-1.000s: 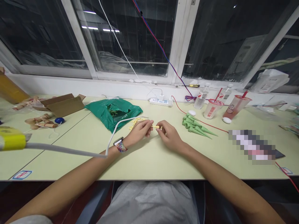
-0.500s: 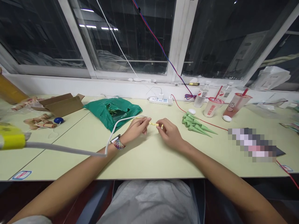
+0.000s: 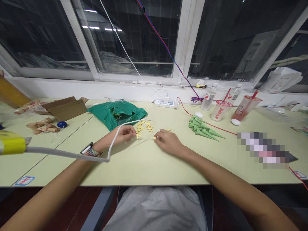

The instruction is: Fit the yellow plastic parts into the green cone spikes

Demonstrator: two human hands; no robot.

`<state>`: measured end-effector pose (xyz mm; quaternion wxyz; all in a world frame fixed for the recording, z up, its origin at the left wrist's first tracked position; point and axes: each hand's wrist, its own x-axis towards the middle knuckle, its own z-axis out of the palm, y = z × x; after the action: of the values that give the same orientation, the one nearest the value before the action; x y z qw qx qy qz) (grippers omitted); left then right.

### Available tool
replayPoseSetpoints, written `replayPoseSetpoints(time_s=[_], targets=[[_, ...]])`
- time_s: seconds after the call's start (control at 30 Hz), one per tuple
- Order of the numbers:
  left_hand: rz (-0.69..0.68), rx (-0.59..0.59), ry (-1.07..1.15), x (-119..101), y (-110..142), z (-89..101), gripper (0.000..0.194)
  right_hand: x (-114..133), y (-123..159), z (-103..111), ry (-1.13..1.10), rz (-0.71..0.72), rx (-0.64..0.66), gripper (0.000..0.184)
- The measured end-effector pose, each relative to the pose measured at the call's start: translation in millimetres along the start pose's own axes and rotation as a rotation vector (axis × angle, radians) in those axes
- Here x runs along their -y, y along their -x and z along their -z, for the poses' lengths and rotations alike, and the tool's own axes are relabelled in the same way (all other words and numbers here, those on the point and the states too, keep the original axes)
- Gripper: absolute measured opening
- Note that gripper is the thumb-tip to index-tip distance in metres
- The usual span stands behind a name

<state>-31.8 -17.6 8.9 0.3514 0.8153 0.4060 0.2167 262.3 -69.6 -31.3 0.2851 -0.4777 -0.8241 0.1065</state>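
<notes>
We are working over a loose scatter of small yellow pieces lying on the pale green worktop, between our two hands. Our left hand is hovering at the left edge of the scatter, with its fingers curled inward, and we cannot tell whether they are gripping anything; one yellow piece is lying just beside them. Our right hand is resting palm-down to the right of the scatter, with its fingers bent and almost touching another yellow piece, though we cannot tell whether they are holding it. A white cable is arching over our left wrist, which is wearing a watch. Just behind the scatter, a green bag is slumping on the worktop beside a power strip. To the right, green cones are lying in a cluster, with bottles and a cup standing beyond them. To the left, a cardboard box is sitting near a blue ball. A pixelated patch is hiding something on the right.
</notes>
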Motion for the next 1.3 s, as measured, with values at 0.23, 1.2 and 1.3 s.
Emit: replayPoseSetpoints(time_s=[0.23,1.2,1.3], targets=[[0.032,-0.118,-0.180,16,7,-1.3,0.029,6,-23,-15,0.111,-0.074,0.022,0.021],[-0.093,-0.269,-0.324,-6,6,-14.4,0.023,-56,0,53,0.230,-0.117,-0.233,0.047],[-0.168,-0.196,-0.318,-27,6,-28.0,0.020,-53,1,48,0.268,-0.078,-0.136,0.027]])
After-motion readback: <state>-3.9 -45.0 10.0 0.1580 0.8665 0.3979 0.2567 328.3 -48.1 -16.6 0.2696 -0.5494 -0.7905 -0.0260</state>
